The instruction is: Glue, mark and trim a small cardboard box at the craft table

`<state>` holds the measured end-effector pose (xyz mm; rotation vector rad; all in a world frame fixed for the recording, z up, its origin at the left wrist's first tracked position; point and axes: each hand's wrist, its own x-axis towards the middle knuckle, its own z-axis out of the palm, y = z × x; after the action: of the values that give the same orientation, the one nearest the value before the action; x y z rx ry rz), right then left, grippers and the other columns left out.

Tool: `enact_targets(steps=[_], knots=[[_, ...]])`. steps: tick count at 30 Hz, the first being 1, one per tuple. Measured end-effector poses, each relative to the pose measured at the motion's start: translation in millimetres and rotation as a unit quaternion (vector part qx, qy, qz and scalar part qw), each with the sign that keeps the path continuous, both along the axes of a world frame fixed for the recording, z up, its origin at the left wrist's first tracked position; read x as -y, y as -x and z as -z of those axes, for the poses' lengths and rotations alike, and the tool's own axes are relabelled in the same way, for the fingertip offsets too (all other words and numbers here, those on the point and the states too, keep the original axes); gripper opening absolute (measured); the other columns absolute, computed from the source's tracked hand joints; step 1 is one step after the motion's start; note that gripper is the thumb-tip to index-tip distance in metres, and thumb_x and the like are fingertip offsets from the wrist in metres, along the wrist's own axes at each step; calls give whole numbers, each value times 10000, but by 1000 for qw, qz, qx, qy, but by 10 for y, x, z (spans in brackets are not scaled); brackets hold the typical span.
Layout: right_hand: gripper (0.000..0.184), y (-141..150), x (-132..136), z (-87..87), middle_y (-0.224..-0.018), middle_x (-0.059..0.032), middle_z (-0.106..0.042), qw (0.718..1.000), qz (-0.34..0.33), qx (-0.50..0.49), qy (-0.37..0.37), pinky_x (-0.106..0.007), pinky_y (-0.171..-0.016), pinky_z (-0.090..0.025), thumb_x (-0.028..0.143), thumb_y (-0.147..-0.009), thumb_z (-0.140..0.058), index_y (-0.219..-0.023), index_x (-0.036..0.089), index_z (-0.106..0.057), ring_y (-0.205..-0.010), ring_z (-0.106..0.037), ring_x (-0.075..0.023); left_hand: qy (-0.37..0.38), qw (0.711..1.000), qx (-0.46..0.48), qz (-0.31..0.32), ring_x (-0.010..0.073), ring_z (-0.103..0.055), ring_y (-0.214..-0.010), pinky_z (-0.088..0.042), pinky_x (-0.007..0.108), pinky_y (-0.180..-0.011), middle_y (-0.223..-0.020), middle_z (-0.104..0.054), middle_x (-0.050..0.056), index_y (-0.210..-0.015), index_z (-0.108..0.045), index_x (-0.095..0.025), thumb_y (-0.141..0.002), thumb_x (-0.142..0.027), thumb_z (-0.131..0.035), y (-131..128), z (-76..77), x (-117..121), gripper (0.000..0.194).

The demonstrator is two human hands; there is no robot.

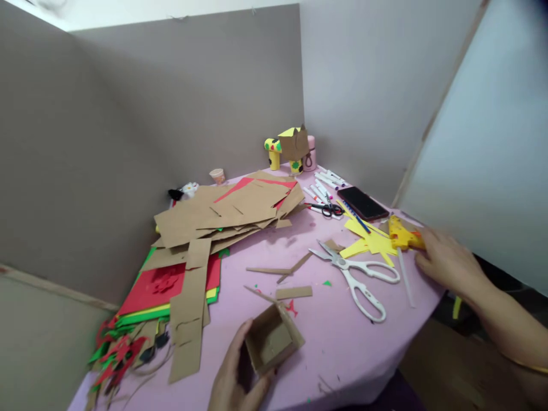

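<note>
My left hand point(235, 371) is closed around a small open-topped cardboard box point(274, 344) near the front of the table, thumb and fingers on two of its sides. At the right edge, my right hand point(447, 260) wraps round the handle of a yellow hot glue gun point(400, 233). A clear glue stick point(406, 278) lies below the gun. White-handled scissors point(357, 277) rest open between my hands. Just beyond the box are a cardboard strip point(294, 293) and a red paper scrap point(291, 308).
Cardboard sheets point(231, 208) are piled at the back left, over coloured sheets point(149, 285). Paper scraps point(120, 359) heap at the left edge. Yellow paper pieces point(368, 240), a phone point(363, 203), black scissors point(329, 209) and markers point(327, 180) lie to the right. Partitions point(192, 97) enclose the table.
</note>
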<state>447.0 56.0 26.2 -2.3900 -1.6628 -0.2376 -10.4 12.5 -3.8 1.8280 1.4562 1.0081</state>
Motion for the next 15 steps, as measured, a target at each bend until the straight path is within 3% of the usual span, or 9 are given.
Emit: enact_targets(steps=[6, 11, 15], knots=[[235, -159, -85, 67, -959, -51, -635, 998, 3, 35, 51, -356, -719, -502, 330, -946, -501, -1089, 155, -565, -823, -623, -189, 35, 999, -14, -1, 293, -421, -1321, -320, 514, -1092, -1418, -488, 107, -1353, -417, -257, -791, -278, -633, -15, -67, 56, 603], [357, -251, -57, 130, -1057, -211, -657, 1000, -22, -1, 13, -380, -714, -458, 290, -943, -428, -1221, 86, -523, -936, -619, -320, 67, 997, -14, 20, 294, -374, -1351, -290, 504, -1107, -1445, -442, 140, -1370, -384, -241, -814, -288, -634, 16, -124, 72, 611], [445, -293, 39, 154, -1115, -242, -649, 998, 7, -56, -36, -372, -715, -463, 334, -928, -436, -1269, 56, -497, -960, -620, -339, 75, 997, 3, -6, 296, -389, -1340, -300, 509, -1098, -1438, -440, 140, -1370, -367, -245, -811, -314, -642, -28, -150, 88, 627]])
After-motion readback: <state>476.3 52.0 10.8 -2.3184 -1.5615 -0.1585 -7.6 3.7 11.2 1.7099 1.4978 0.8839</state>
